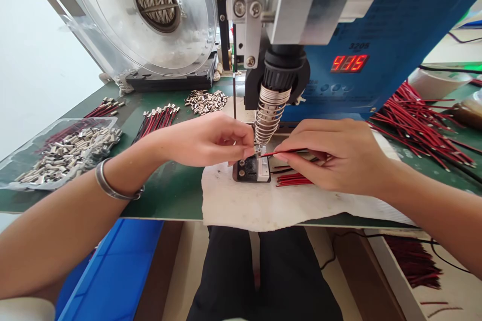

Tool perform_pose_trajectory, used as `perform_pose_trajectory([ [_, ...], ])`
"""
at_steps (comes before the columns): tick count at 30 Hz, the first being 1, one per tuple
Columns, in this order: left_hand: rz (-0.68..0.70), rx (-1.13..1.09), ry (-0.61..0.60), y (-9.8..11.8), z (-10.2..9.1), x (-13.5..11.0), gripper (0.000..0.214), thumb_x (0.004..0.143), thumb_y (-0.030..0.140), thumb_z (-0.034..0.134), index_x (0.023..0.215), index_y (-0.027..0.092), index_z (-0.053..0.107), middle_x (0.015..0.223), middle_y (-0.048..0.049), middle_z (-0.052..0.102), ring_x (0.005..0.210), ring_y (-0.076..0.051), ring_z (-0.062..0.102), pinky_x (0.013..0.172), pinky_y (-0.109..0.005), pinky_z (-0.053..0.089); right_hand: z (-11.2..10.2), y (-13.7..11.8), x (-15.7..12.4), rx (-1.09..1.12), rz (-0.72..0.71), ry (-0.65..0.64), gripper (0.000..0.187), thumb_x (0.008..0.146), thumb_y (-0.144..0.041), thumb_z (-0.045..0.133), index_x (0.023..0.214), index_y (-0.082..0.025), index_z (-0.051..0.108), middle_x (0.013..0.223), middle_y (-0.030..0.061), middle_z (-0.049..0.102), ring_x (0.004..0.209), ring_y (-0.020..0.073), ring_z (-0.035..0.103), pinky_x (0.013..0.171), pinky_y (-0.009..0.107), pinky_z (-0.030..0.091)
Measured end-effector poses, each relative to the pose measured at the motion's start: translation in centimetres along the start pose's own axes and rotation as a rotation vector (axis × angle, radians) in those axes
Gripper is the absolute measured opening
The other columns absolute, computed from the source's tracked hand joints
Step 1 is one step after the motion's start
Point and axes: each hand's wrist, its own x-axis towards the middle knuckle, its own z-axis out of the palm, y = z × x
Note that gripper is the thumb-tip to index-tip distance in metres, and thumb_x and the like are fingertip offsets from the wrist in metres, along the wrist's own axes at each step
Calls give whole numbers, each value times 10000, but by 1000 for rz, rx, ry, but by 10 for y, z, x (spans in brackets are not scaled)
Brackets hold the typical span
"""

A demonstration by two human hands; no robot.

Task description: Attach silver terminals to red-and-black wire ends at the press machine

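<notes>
My right hand (335, 155) pinches a thin red wire (269, 153) between thumb and fingers, its end pointing left under the soldering head. From the other side my left hand (214, 140) reaches in, thumb and forefinger pressed together at a small metal part; what lies between the fingertips is too small to make out. Both hands meet over a small black fixture (246, 174) with a white block (263, 169). Just above them is the coil spring (271, 113) around the iron, whose tip is hidden. Cut red wires (291, 179) lie below my right hand.
A blue machine (339, 95) with a red display stands behind. At left are a plastic tray (15, 175) of metal connectors, a connector pile (206, 102) and wires with connectors fitted (161, 118). Red wires (422, 120) are heaped right. A white cloth (241, 208) covers the table's front edge.
</notes>
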Motion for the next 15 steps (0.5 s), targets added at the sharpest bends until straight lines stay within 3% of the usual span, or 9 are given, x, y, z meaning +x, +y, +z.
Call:
perform_pose_trajectory([
  [15, 21, -38, -2, 1, 0, 0, 151, 933, 122, 607, 817, 183, 682, 712, 5, 718, 636, -133, 665, 570, -234, 503, 1, -1, -1, -24, 20, -12, 179, 1098, -186, 694, 1032, -297, 819, 923, -11, 845, 666, 151, 741, 559, 298, 541],
])
